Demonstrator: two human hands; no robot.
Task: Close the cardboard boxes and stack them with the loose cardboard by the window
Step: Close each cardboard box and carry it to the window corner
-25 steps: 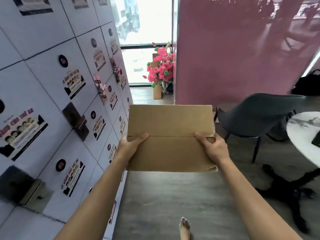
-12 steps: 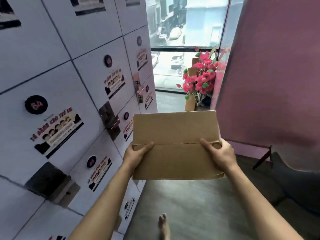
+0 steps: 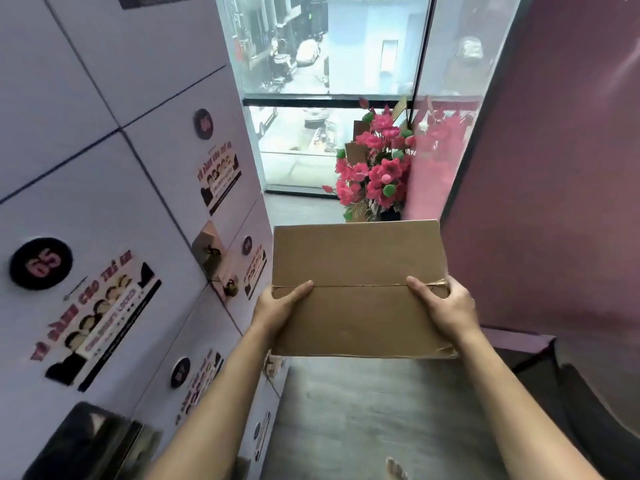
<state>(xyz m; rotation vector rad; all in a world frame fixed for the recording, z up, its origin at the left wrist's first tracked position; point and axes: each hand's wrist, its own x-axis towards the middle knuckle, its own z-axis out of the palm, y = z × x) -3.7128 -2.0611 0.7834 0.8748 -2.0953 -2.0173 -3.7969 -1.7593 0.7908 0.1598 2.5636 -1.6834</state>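
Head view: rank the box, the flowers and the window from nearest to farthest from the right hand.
1. Box: gripped by the right hand at its right edge.
2. Flowers: on the floor ahead, beyond the box.
3. Window: behind the flowers, at the aisle's end.

Both forearms bare to the frame's edge, no sleeves visible. Left hand (image 3: 277, 308) and right hand (image 3: 446, 306) ungloved. One bare foot (image 3: 396, 469) at six o'clock.

White numbered lockers (image 3: 114, 209) line the left, a pink partition (image 3: 554, 188) the right, a daylit window (image 3: 329, 98) ahead.
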